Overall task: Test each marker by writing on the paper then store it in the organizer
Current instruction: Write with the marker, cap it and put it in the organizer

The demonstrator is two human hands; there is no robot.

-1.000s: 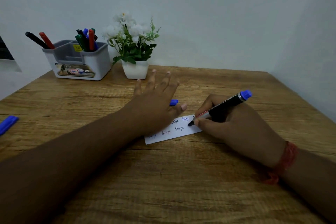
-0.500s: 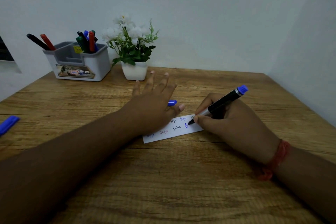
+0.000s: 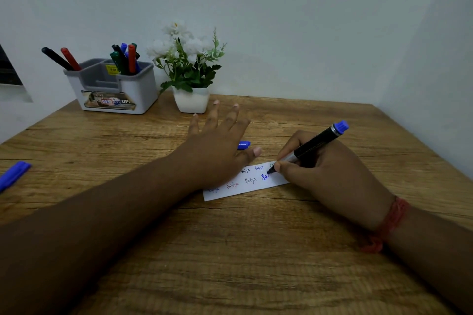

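My right hand [image 3: 330, 174] grips a black marker with a blue end [image 3: 316, 143], its tip touching the white paper strip [image 3: 245, 186] where fresh blue letters sit beside several small written words. My left hand [image 3: 217, 151] lies flat with fingers spread, pressing the left part of the strip. A blue cap [image 3: 243, 145] peeks out from behind that hand. The grey-and-white organizer [image 3: 138, 94] stands at the back left holding several markers in black, red, green and blue.
A white pot of white flowers [image 3: 191, 100] stands right of the organizer. A blue marker [image 3: 12, 174] lies at the table's left edge. The wooden table [image 3: 230, 250] meets walls at the back and right.
The marker tip has moved along the paper and more blue letters have appeared. My left hand has stayed flat on the strip.
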